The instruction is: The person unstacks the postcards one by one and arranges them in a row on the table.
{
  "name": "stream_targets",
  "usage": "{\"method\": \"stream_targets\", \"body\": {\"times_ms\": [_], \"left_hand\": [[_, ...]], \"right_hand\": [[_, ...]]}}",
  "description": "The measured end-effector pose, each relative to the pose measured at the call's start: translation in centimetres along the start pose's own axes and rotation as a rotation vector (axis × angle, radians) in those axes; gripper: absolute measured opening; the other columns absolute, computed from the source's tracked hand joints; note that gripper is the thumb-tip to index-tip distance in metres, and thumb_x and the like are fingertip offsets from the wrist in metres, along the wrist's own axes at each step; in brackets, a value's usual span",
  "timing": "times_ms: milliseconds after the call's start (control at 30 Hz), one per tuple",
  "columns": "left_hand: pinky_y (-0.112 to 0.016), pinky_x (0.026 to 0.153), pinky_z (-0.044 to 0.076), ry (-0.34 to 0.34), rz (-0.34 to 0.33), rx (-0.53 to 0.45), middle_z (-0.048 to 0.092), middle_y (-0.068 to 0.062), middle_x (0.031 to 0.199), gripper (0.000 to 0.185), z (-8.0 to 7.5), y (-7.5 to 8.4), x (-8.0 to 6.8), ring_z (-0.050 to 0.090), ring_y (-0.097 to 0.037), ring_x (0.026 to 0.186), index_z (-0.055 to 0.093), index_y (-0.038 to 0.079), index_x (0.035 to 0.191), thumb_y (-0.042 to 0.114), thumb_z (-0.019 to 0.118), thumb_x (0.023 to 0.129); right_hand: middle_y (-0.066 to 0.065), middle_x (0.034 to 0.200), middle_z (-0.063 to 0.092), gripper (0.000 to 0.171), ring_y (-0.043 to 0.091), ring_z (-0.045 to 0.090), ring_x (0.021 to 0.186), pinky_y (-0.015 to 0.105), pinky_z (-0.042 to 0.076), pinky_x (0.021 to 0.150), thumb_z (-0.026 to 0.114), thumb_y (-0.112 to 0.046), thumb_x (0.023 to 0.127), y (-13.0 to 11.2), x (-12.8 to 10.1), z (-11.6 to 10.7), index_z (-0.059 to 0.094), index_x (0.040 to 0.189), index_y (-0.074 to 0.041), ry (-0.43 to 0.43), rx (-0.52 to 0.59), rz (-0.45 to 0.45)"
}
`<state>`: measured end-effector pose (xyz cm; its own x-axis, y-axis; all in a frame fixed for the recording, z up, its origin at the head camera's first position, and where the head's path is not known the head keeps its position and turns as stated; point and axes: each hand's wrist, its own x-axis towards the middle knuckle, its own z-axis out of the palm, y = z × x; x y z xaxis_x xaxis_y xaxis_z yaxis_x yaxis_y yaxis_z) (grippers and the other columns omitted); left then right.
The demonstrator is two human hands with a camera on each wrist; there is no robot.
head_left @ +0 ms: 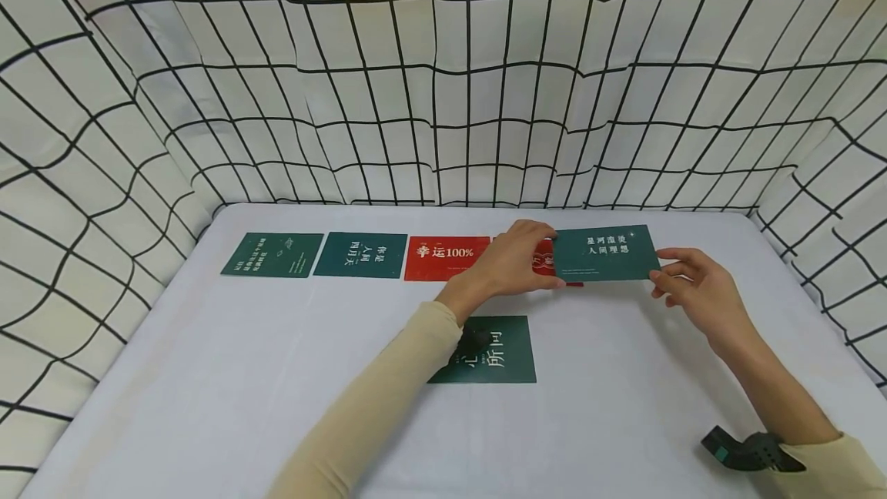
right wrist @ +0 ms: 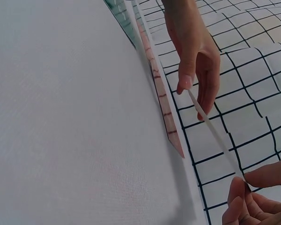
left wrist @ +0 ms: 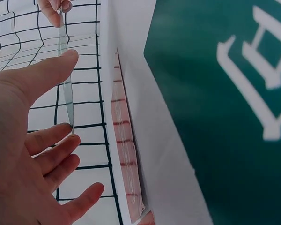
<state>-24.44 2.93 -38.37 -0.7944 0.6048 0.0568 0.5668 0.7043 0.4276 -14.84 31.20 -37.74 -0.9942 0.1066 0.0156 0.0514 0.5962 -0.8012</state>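
Observation:
Both hands hold a dark green card (head_left: 606, 254) with white Chinese lettering, raised above the table. My left hand (head_left: 500, 259) grips its left edge between thumb and fingers. At the card's right edge, my right hand (head_left: 703, 295) pinches with thumb and fingertips. Both wrist views show this card (right wrist: 218, 136) nearly edge-on, with the other hand at its far end. Behind the left hand lies a red card (head_left: 543, 256), partly covered by the hand and the raised card. Another green card (head_left: 509, 360) lies nearer the front, partly hidden by the left sleeve.
A red card (head_left: 446, 259) and two green cards, one in the middle left (head_left: 360, 255) and one far left (head_left: 273, 255), lie in a row along the back of the white table (head_left: 208, 376). White walls with a black grid net (head_left: 467, 98) enclose the back and sides.

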Motion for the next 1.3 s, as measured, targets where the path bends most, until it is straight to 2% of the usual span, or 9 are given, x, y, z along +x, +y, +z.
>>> {"method": "stream_targets", "body": {"times_ms": [233, 500, 633, 733, 900, 1300], "left_hand": [[-0.045, 0.122, 0.044, -0.003, -0.007, 0.021, 0.049, -0.001, 0.159, 0.084, 0.5, 0.2, 0.6, 0.038, -0.02, 0.152, 0.049, 0.018, 0.154, 0.05, 0.081, 0.084], [-0.045, 0.122, 0.043, -0.01, 0.0, 0.023, 0.05, -0.002, 0.159, 0.082, 0.7, 0.6, 1.2, 0.04, -0.021, 0.151, 0.049, 0.016, 0.154, 0.05, 0.08, 0.086], [-0.045, 0.123, 0.043, -0.01, -0.003, 0.022, 0.05, -0.002, 0.159, 0.081, 1.1, 0.8, 1.6, 0.04, -0.02, 0.151, 0.049, 0.016, 0.154, 0.05, 0.079, 0.087], [-0.045, 0.123, 0.043, -0.009, -0.01, 0.021, 0.051, -0.001, 0.158, 0.082, 1.3, 1.0, 1.9, 0.04, -0.02, 0.151, 0.049, 0.017, 0.154, 0.051, 0.08, 0.086], [-0.044, 0.123, 0.043, -0.01, -0.018, 0.027, 0.051, 0.0, 0.158, 0.083, 1.6, 1.4, 2.2, 0.042, -0.019, 0.149, 0.049, 0.017, 0.154, 0.052, 0.08, 0.085], [-0.043, 0.123, 0.042, -0.009, -0.03, 0.079, 0.051, 0.002, 0.157, 0.084, 2.4, 1.9, 2.9, 0.041, -0.017, 0.149, 0.048, 0.019, 0.154, 0.052, 0.081, 0.084]], "right_hand": [[-0.011, 0.096, 0.069, 0.056, 0.004, 0.07, 0.079, 0.02, 0.057, 0.068, 0.062, -0.03, 0.106, 0.3, 0.3, -0.2, 0.045, 0.15, 0.0, -0.001, -0.014, 0.015], [-0.015, 0.095, 0.068, 0.057, -0.002, 0.069, 0.08, 0.018, 0.058, 0.069, 0.062, -0.03, 0.106, 0.7, 0.6, -0.5, 0.045, 0.151, 0.001, -0.004, -0.019, 0.02], [-0.005, 0.1, 0.072, 0.057, -0.003, 0.069, 0.079, 0.018, 0.058, 0.068, 0.061, -0.03, 0.106, 1.0, 0.7, -0.7, 0.045, 0.151, 0.001, 0.004, -0.038, 0.023], [0.009, 0.108, 0.072, 0.057, -0.004, 0.068, 0.079, 0.017, 0.058, 0.068, 0.061, -0.03, 0.106, 1.3, 0.8, -0.8, 0.045, 0.151, 0.002, 0.009, -0.054, 0.024], [0.023, 0.118, 0.07, 0.057, -0.004, 0.067, 0.078, 0.017, 0.057, 0.068, 0.06, -0.03, 0.107, 1.7, 0.9, -0.9, 0.045, 0.151, 0.002, 0.01, -0.063, 0.046], [0.026, 0.12, 0.068, 0.056, -0.003, 0.066, 0.077, 0.017, 0.057, 0.067, 0.059, -0.027, 0.107, 2.6, 1.2, -1.1, 0.044, 0.151, 0.004, 0.001, -0.065, 0.075]]}}
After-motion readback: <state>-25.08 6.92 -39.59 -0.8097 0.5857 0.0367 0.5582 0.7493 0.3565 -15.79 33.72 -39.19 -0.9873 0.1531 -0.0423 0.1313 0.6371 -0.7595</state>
